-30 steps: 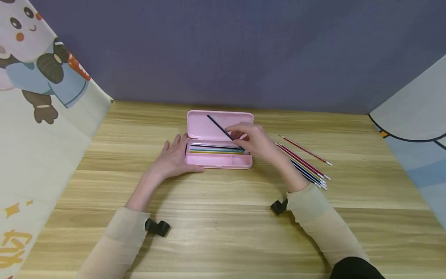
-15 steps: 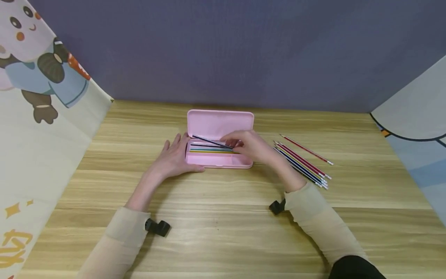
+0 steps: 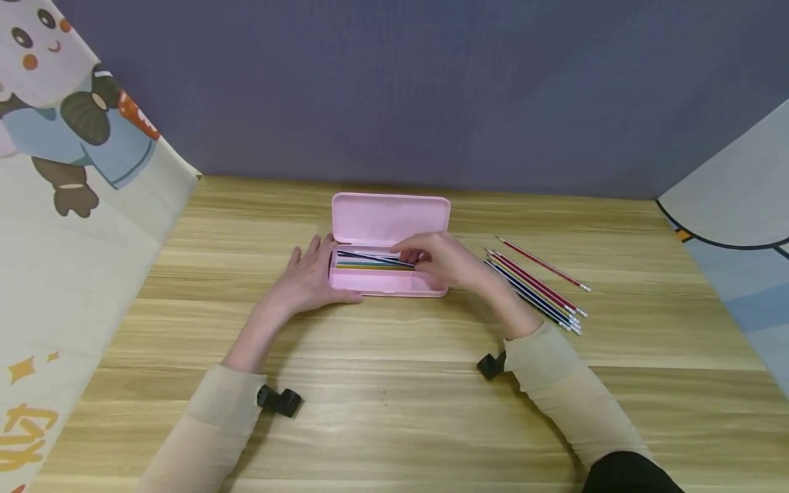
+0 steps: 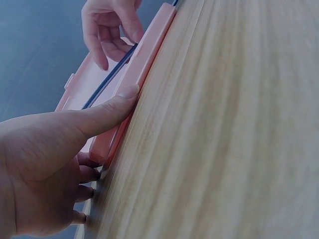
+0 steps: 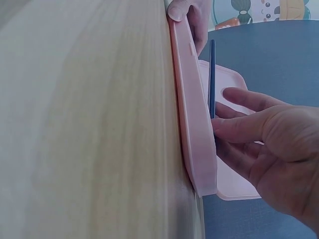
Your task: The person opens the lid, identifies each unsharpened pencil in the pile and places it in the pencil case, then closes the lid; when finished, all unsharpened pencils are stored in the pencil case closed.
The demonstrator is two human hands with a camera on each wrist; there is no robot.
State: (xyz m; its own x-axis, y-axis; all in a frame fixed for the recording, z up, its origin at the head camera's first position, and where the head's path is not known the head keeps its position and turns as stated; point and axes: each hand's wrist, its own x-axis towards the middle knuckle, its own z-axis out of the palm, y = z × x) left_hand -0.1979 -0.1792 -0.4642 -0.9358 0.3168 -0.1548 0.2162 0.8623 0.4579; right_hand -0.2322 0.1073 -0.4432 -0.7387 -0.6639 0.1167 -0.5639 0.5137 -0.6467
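Note:
A pink pencil case (image 3: 370, 282) lies on the table with its lid (image 3: 391, 218) raised at the back. Several pencils (image 3: 370, 267) lie lengthwise in its rear compartment. My left hand (image 3: 305, 281) is spread at the case's left end, thumb (image 4: 112, 112) along the front wall, other fingers straight and relaxed beside the end. Over the case's right part, my right hand (image 3: 446, 259) pinches a dark pencil (image 5: 212, 79) between thumb and fingers. That pencil slants slightly, its left end over the other pencils; its right end is hidden by the hand.
To the right of the case lies a pile of red, dark blue and yellow pencils (image 3: 545, 298) with white erasers. A single red pencil (image 3: 542, 263) lies just behind it. A blue-grey partition (image 3: 419, 96) stands along the table's back edge.
The dark pencil has swung from a steep slant across the lid to nearly flat over the compartment, as my right hand shifted slightly left and lowered it. My left hand stays put.

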